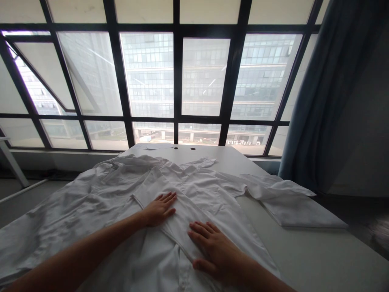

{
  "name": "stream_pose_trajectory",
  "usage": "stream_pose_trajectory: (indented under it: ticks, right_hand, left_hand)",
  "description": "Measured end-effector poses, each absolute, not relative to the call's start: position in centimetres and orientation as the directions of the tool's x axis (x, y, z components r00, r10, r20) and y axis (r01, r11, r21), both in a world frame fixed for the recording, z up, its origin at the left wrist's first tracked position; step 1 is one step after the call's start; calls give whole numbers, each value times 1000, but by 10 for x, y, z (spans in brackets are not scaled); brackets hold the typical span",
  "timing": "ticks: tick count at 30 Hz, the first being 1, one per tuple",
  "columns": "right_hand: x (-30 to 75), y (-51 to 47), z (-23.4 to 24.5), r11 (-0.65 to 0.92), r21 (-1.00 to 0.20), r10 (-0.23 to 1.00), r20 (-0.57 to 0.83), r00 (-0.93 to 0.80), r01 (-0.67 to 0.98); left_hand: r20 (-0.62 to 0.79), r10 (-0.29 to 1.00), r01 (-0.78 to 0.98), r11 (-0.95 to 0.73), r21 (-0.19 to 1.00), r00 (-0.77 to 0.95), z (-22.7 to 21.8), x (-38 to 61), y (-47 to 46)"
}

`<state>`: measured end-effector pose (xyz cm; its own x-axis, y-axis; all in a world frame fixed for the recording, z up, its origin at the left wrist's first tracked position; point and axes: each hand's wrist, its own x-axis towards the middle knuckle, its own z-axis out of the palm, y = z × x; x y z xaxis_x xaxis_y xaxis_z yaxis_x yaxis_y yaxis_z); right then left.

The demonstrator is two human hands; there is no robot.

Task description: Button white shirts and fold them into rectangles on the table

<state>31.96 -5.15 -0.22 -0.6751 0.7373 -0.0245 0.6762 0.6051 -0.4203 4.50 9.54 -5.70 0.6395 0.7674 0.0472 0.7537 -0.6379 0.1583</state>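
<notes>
Your left hand (159, 209) lies flat on the white button-front shirt (194, 190), palm down, near the middle of the cloth. Its fingers (167, 200) are slightly apart and extended, pressing on the fabric without clamping any of it. Your right hand (212, 251) rests palm down on the shirt too, nearer to you and to the right of the left hand, and its fingers (202, 231) are also spread a little and not gripping. Between your hands, a diagonal edge of the shirt's front panel crosses over the cloth beneath. The shirt lies crumpled and spread across the white table (304, 251), with a row of buttons (182, 280) running toward you below your hands. Its left part spreads out toward the left side of the view, beyond the table's visible edge. A long sleeve (273, 188) stretches to the right, ending in a flat, wide fold (300, 211) on the tabletop. At the far end of the table, two small round holes (188, 149) sit just past the shirt. Beyond them is a tall gridded window (203, 77) looking onto a glass office building (148, 73), and a blue-gray curtain (313, 101) hangs at the right.
</notes>
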Motion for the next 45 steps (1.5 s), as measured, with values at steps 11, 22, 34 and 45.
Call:
stream_pose_trajectory:
  ticks: [11, 22, 34, 45]
  right_hand:
    - [322, -52, -5, 598, -444, 735, -28, -678, 667]
    - [325, -55, -5, 583, -487, 738, -18, -675, 650]
    - [325, -55, -11, 609, -453, 730, 0, -684, 651]
    - [322, -57, -14, 557, -391, 803, 30, -595, 733]
  left_hand:
    - [81, 931, 933, -358, 24, 355, -63, -30, 212]
    - [45, 983, 983, -181, 42, 179, -60, -33, 243]
    - [108, 952, 958, -279, -70, 285, -51, -4, 234]
    - [40, 954, 954, -299, 5, 298, -51, 22, 218]
